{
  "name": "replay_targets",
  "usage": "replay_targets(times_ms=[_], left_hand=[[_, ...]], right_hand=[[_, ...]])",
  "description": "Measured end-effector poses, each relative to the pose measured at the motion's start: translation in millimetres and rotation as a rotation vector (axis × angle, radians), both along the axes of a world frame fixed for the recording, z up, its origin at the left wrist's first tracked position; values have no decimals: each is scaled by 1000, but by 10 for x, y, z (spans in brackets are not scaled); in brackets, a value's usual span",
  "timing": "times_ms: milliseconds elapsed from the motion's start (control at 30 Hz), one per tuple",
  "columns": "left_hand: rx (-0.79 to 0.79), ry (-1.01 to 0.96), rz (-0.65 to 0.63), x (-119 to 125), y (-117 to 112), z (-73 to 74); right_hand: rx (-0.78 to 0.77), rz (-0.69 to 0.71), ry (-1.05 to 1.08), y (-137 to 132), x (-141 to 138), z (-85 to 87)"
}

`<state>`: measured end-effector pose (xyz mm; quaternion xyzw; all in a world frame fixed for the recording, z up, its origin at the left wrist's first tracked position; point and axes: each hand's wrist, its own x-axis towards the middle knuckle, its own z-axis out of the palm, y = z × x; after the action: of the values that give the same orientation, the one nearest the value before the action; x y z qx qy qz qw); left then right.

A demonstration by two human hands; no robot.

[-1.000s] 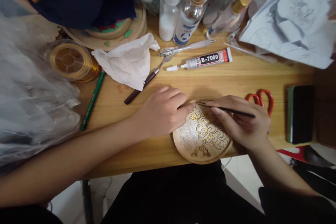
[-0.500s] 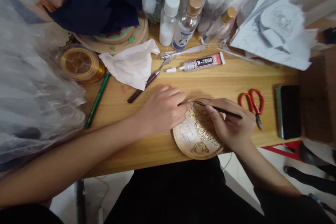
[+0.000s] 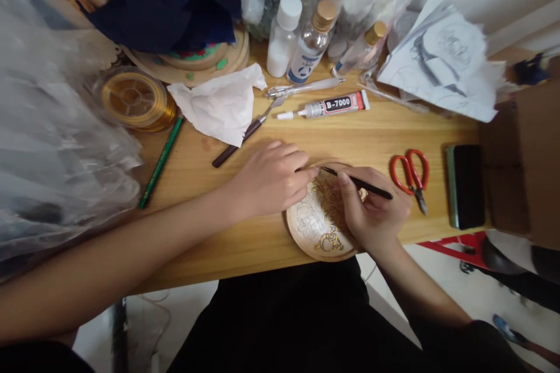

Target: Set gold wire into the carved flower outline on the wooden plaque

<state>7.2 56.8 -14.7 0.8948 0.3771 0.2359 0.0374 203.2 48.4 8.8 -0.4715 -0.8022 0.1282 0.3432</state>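
Seemingly I'm partway along: on the round disc (image 3: pixel 301 239), in front of the glue tube (image 3: pixel 335 106), gold outlining (image 3: pixel 329 240) follows some of the pattern, but the leftmost flower (image 3: pixel 305 213) shows only drawn lines. I have the right hand (image 3: pixel 380 207) pinching black tweezers (image 3: pixel 371 187); the left hand (image 3: pixel 275 179) curls at the tubeward rim, its grip hidden.

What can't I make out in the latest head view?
In the head view:
Right part of the round panel: hidden by the right hand.
Tips of the dark tweezers: too small to tell whether they hold anything.
Fine print on the gold-capped bottle: too small.
Left sleeve: cut off by the bottom edge.
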Motion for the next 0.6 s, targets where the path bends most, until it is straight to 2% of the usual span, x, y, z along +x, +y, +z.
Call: replay_targets(times_ms=[233,600], left_hand=[[6,3,5,2,4,4],[65,-19,13,17,-4,11]], right_hand=[[52,-13,-32,-32,-23,-18],[36,-65,-15,-118,-70,-50]])
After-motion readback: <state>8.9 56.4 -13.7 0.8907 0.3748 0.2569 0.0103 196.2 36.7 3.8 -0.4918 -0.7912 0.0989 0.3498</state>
